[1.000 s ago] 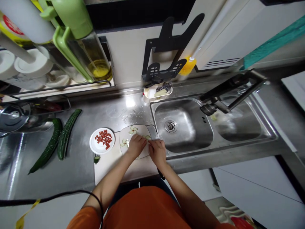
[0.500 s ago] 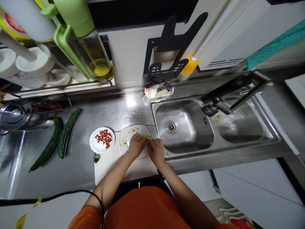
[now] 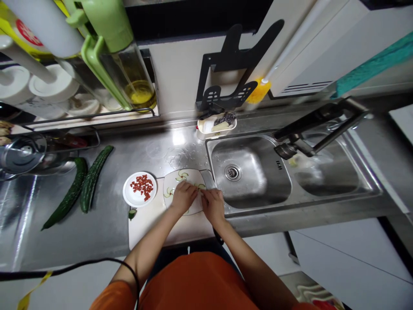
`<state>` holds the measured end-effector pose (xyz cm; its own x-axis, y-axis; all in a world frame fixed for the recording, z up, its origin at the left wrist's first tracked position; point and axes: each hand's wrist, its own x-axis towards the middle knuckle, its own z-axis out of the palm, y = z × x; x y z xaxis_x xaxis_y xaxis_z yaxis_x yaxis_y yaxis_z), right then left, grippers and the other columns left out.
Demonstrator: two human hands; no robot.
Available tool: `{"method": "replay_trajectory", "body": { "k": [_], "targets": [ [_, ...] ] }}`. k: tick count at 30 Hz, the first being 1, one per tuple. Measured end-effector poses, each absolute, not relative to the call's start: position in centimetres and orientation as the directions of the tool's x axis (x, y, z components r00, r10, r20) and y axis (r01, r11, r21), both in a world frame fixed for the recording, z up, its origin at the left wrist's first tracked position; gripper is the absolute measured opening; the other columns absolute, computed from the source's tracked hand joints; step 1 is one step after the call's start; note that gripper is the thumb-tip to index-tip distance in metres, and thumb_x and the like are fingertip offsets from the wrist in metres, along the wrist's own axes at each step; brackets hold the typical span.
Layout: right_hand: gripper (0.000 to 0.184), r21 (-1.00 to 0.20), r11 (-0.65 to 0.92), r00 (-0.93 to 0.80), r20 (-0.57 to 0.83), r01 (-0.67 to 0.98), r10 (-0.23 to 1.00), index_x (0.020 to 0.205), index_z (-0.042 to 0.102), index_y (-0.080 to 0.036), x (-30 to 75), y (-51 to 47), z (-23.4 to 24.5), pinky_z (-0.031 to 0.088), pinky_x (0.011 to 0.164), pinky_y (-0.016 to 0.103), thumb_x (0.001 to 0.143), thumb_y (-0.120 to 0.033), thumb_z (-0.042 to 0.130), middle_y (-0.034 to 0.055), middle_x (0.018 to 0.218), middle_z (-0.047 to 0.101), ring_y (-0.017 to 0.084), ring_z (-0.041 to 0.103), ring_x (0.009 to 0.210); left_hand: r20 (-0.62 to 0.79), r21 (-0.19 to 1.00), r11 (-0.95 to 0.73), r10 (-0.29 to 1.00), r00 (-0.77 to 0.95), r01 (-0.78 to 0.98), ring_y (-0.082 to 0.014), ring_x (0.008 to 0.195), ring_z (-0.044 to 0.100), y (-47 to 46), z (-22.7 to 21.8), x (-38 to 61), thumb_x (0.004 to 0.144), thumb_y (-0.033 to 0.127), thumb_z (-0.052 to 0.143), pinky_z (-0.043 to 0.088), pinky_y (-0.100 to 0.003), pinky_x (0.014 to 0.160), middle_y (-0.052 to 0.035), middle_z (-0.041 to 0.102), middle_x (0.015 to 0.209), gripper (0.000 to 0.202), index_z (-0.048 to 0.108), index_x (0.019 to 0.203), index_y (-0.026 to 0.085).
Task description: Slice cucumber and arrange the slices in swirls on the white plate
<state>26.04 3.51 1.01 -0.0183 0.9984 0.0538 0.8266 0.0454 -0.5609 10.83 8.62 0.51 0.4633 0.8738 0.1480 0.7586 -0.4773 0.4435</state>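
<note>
A white squarish plate [image 3: 171, 178] lies on a pale cutting board [image 3: 145, 230]. Thin green-edged cucumber slices [image 3: 181, 175] form small pinwheels near its rim, some with a red bit at the centre. My left hand [image 3: 183, 199] reaches over the middle of the plate, fingers pinched at a cucumber slice on its right side. From the right, my right hand [image 3: 213, 206] meets it there, thumb and fingertips closed at the same slice. The fingertips partly hide what they hold. Left of the plate, a round white dish [image 3: 126, 194] holds chopped red bits [image 3: 142, 186].
Two whole cucumbers [image 3: 93, 181] lie on the steel counter at left, and a cucumber end [image 3: 132, 213] on the board. A double sink [image 3: 251, 172] with a faucet [image 3: 300, 146] is at right. Behind are a sponge holder [image 3: 217, 125] and a rack with an oil bottle [image 3: 138, 86].
The view has shifted slightly. My fingertips have drawn a little apart at the right side of the plate; both hands stay in nearly the same place.
</note>
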Motion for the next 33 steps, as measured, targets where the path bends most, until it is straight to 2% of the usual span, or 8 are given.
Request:
{"method": "replay_trajectory", "body": {
  "k": [9, 14, 23, 28, 33],
  "targets": [
    [0.025, -0.571, 0.062, -0.024, 0.074, 0.819, 0.997, 0.102, 0.067, -0.016, 26.3, 3.1, 1.4, 0.037, 0.081, 0.036, 0.085, -0.014, 0.049, 0.0072, 0.087, 0.065, 0.023, 0.048, 0.086, 0.197, 0.509, -0.432, 0.900, 0.388, 0.745, -0.0185, 0.080, 0.056, 7.4, 2.0, 8.9, 0.087, 0.024, 0.053, 0.046, -0.034, 0.075, -0.0058, 0.065, 0.078, 0.016, 0.069, 0.090, 0.020],
    [0.024, -0.596, 0.111, -0.075, 0.084, 0.796, 0.994, 0.101, 0.067, -0.017, 25.9, 2.5, 1.6, 0.038, 0.082, 0.036, 0.085, -0.013, 0.050, 0.0070, 0.088, 0.064, 0.022, 0.048, 0.087, 0.251, 0.544, -0.314, 0.946, 0.207, 0.778, -0.0176, 0.082, 0.058, 4.7, 2.8, 4.2, 0.085, 0.025, 0.057, 0.047, -0.033, 0.079, -0.0055, 0.067, 0.084, 0.015, 0.069, 0.092, 0.020],
    [0.019, -0.612, 0.222, -0.231, 0.066, 0.759, 0.971, 0.094, 0.068, -0.018, 22.4, 1.3, 2.1, 0.037, 0.081, 0.035, 0.087, -0.017, 0.050, 0.0062, 0.080, 0.061, 0.022, 0.045, 0.084, 0.163, 0.422, 0.065, 0.976, -0.146, 0.904, -0.0200, 0.078, 0.060, 0.8, 2.8, -5.4, 0.083, 0.033, 0.057, 0.047, -0.033, 0.079, -0.0050, 0.070, 0.081, 0.020, 0.071, 0.086, 0.020],
    [0.018, -0.616, 0.270, -0.293, 0.066, 0.740, 0.954, 0.093, 0.067, -0.019, 21.3, 1.1, 2.2, 0.037, 0.082, 0.035, 0.087, -0.015, 0.050, 0.0059, 0.082, 0.062, 0.021, 0.045, 0.084, 0.101, 0.362, 0.170, 0.970, -0.219, 0.916, -0.0215, 0.082, 0.060, 1.8, 2.5, -7.3, 0.083, 0.033, 0.055, 0.045, -0.034, 0.082, -0.0051, 0.071, 0.085, 0.021, 0.071, 0.086, 0.020],
    [0.018, -0.610, 0.277, -0.298, 0.069, 0.743, 0.952, 0.092, 0.067, -0.019, 21.2, 1.2, 2.5, 0.037, 0.082, 0.035, 0.087, -0.015, 0.050, 0.0058, 0.081, 0.061, 0.021, 0.046, 0.083, 0.071, 0.321, 0.174, 0.976, -0.207, 0.931, -0.0217, 0.081, 0.059, 3.3, 2.0, -7.2, 0.083, 0.033, 0.053, 0.044, -0.033, 0.083, -0.0057, 0.071, 0.085, 0.023, 0.072, 0.083, 0.020]
  ]
}}
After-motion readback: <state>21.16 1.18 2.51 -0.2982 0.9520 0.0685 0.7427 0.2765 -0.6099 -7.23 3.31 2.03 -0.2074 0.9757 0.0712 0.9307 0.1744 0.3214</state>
